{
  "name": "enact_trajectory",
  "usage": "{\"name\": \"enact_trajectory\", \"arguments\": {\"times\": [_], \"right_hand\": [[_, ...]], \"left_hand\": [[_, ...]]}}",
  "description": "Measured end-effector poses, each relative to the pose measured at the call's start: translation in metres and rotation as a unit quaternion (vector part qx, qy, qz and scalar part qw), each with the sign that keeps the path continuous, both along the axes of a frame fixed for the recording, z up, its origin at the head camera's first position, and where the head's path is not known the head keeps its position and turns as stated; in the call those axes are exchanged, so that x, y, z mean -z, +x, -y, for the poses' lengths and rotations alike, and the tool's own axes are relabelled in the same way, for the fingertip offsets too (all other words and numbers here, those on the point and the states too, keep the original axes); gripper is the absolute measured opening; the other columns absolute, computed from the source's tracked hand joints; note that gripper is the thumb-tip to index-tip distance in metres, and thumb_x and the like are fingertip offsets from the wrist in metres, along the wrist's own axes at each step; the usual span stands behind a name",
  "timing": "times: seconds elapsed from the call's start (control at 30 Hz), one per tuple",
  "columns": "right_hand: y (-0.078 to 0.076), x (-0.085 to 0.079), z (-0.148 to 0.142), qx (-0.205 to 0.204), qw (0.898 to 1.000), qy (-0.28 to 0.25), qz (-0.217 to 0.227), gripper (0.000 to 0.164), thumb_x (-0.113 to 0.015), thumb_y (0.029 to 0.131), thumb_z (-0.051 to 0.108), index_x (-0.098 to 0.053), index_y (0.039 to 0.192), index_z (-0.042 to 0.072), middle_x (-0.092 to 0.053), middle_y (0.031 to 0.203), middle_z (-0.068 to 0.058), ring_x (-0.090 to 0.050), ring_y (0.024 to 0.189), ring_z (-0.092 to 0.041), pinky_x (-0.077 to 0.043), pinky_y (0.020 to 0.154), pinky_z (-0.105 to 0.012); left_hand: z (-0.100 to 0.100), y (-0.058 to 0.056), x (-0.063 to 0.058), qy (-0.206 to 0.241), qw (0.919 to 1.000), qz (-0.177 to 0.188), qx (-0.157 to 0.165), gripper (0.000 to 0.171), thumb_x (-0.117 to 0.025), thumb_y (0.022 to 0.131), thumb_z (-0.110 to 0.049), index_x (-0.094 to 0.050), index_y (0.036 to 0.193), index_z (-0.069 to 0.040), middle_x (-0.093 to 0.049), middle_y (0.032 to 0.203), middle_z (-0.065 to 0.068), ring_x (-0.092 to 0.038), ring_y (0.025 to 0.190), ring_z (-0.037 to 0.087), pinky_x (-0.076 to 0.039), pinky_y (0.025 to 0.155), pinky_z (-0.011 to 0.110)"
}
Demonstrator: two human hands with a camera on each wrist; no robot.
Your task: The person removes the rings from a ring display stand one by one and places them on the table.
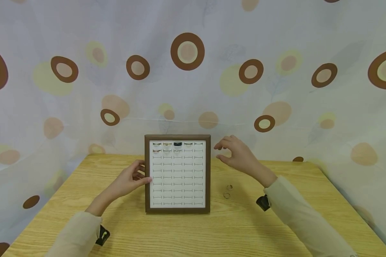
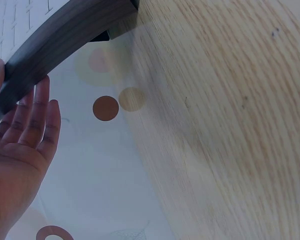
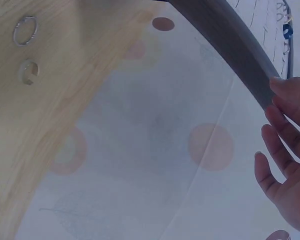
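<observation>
A ring display board (image 1: pixel 207 178) stands upright on the table, with a brown frame and a white slotted panel. Several rings sit in its top two rows, among them a wide dark ring (image 1: pixel 178 144). My left hand (image 1: pixel 130 180) grips the frame's left side, thumb on the front and fingers behind. Off the upper right edge is my right hand (image 1: pixel 239 153), thumb and fingers parted and nothing visible between them. Right of the board, two loose rings lie on the wood: a thin silver one (image 3: pixel 25 31) and a wider one (image 3: pixel 29 72).
The wooden table (image 1: pixel 180 235) ends at the back against a pale curtain (image 1: pixel 186 96) printed with brown and yellow circles. A black strap piece hangs at each sleeve cuff.
</observation>
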State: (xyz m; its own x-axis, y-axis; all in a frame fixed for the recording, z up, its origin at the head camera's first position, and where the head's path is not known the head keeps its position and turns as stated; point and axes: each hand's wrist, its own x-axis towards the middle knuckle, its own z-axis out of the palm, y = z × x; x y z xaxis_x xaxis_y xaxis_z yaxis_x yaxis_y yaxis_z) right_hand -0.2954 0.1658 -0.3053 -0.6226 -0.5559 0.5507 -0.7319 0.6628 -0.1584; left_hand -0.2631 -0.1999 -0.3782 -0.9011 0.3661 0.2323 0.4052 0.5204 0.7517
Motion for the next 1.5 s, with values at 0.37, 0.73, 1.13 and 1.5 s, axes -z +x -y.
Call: {"name": "enact_trajectory", "arguments": {"times": [0.37, 0.73, 1.13, 1.5], "right_hand": [[0.002, -0.013, 0.026, -0.014, 0.998, -0.012, -0.052, 0.021, -0.075, 0.075, 0.015, -0.066, 0.092, 0.008, -0.063, 0.088, -0.002, -0.052, 0.083, -0.017, -0.045, 0.073, -0.033], [0.002, -0.017, 0.057, -0.019, 0.996, -0.024, -0.080, 0.020, -0.075, 0.074, 0.015, -0.067, 0.091, 0.008, -0.063, 0.086, -0.002, -0.053, 0.082, -0.018, -0.045, 0.071, -0.032], [-0.004, -0.009, 0.076, 0.020, 0.992, -0.024, -0.124, 0.013, -0.073, 0.073, 0.013, -0.067, 0.084, 0.009, -0.062, 0.083, -0.001, -0.053, 0.077, -0.018, -0.045, 0.069, -0.030], [-0.009, 0.001, 0.082, 0.035, 0.984, -0.035, -0.174, 0.007, -0.072, 0.074, 0.012, -0.066, 0.079, 0.011, -0.062, 0.080, 0.000, -0.050, 0.074, -0.018, -0.041, 0.064, -0.032]], "left_hand": [[-0.007, 0.013, -0.018, -0.006, 1.0000, -0.004, 0.004, 0.052, -0.063, 0.086, -0.012, -0.037, 0.126, 0.009, -0.055, 0.108, 0.024, -0.062, 0.090, 0.029, -0.051, 0.076, 0.034], [0.005, -0.007, 0.008, 0.006, 1.0000, 0.002, 0.005, 0.057, -0.065, 0.085, -0.022, -0.037, 0.129, 0.002, -0.056, 0.110, 0.018, -0.062, 0.090, 0.022, -0.051, 0.075, 0.029], [0.005, -0.007, 0.009, 0.004, 1.0000, -0.003, 0.004, 0.058, -0.066, 0.084, -0.026, -0.038, 0.127, 0.002, -0.056, 0.109, 0.018, -0.063, 0.089, 0.021, -0.051, 0.075, 0.028], [0.001, -0.004, 0.004, -0.011, 0.9999, -0.003, -0.003, 0.053, -0.064, 0.086, -0.015, -0.037, 0.128, 0.005, -0.055, 0.110, 0.021, -0.062, 0.090, 0.027, -0.051, 0.076, 0.032]]}}
